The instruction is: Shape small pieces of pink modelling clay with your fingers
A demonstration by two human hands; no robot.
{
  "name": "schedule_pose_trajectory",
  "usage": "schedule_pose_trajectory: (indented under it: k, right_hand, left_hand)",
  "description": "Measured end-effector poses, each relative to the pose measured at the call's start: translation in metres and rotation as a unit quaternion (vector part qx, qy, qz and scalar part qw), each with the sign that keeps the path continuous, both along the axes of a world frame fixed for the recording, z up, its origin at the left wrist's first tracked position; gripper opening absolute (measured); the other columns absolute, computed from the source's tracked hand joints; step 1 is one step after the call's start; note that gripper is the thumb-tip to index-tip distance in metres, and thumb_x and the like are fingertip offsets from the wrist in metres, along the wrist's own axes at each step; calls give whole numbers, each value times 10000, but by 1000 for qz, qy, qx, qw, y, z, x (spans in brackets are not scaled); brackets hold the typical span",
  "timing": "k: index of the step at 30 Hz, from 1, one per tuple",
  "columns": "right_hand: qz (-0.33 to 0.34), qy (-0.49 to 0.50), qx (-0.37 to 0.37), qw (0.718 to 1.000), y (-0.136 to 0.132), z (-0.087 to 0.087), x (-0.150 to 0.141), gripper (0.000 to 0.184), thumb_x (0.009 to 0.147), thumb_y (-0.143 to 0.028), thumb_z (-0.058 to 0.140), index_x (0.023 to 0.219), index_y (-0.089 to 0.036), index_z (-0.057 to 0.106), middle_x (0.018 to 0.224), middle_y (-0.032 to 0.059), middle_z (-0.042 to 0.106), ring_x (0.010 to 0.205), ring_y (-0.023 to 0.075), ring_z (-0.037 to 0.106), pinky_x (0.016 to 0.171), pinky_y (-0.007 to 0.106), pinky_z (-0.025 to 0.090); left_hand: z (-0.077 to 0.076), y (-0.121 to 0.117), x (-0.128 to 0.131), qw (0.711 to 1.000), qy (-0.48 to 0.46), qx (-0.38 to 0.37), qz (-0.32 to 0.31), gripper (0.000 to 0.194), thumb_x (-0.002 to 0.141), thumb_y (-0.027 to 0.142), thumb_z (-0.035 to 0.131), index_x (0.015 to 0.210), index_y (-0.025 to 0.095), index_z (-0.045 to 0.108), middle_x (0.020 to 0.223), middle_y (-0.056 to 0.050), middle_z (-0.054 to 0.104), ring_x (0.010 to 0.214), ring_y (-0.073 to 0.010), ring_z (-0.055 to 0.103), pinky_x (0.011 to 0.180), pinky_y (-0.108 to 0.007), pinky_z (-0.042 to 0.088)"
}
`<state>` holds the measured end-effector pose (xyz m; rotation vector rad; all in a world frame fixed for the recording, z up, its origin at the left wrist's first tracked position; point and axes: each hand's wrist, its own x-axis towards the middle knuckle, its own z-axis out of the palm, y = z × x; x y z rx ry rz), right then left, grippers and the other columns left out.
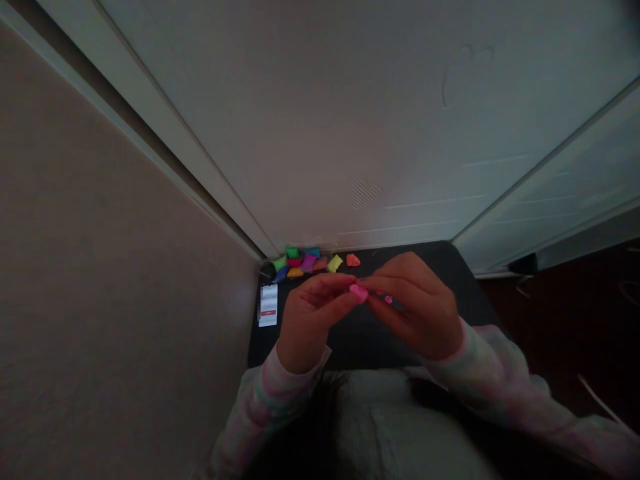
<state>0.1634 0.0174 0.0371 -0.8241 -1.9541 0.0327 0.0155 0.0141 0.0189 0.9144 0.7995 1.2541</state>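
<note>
A small lump of bright pink modelling clay (359, 293) is pinched between the fingertips of both hands, above the dark table. My left hand (311, 320) is closed on its left side, thumb below and fingers above. From the right, my right hand (423, 308) pinches at the same lump, its fingers bent over it. A smaller pink bit (388, 299) shows by the right hand's fingers; whether it is joined to the lump, I cannot tell. Beyond the hands, a coral-orange piece (353, 260) lies on the table next to a yellow packet (335, 263).
Several coloured packets, among them a purple one (309, 261), are heaped at the back left of the black table (350, 340). A phone (268, 305) with a lit screen lies at the left edge. A white panel (320, 133) rises behind, and a wall (100, 267) stands left.
</note>
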Motion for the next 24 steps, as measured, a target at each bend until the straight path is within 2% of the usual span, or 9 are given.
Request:
schedule_pose_trajectory:
  k: [8, 14, 17, 24]
  right_hand:
    - [26, -1, 9, 1000, -5, 3, 4, 87, 747, -101, 611, 801, -169, 623, 657, 33, 648, 629, 159, 544, 584, 326, 423]
    - [19, -6, -37, 999, -10, 7, 5, 93, 759, -146, 620, 851, -150, 613, 724, 59, 658, 683, 161, 568, 612, 314, 431]
    - [29, -12, -39, 999, -9, 8, 6, 91, 765, -111, 599, 836, -166, 613, 743, 53, 660, 699, 157, 573, 635, 315, 433]
    - [51, -10, -70, 996, -8, 10, 8, 162, 779, -67, 525, 851, -179, 618, 749, 51, 655, 719, 167, 579, 647, 317, 450]
  left_hand:
    - [5, -4, -1, 999, 14, 23, -28, 111, 651, 188, 717, 738, 256, 717, 768, 8, 721, 753, -137, 652, 734, -275, 517]
    - [3, -3, 0, 999, -26, -35, -27, 93, 626, 217, 731, 716, 235, 716, 738, 6, 718, 707, -118, 642, 705, -249, 503]
    - [2, -2, 0, 997, -42, -51, -31, 80, 625, 185, 725, 697, 220, 715, 728, 9, 717, 694, -101, 634, 705, -228, 495]
    - [3, -1, 2, 992, -67, -97, -38, 87, 582, 192, 749, 661, 186, 714, 623, 13, 684, 581, -62, 582, 592, -170, 462]
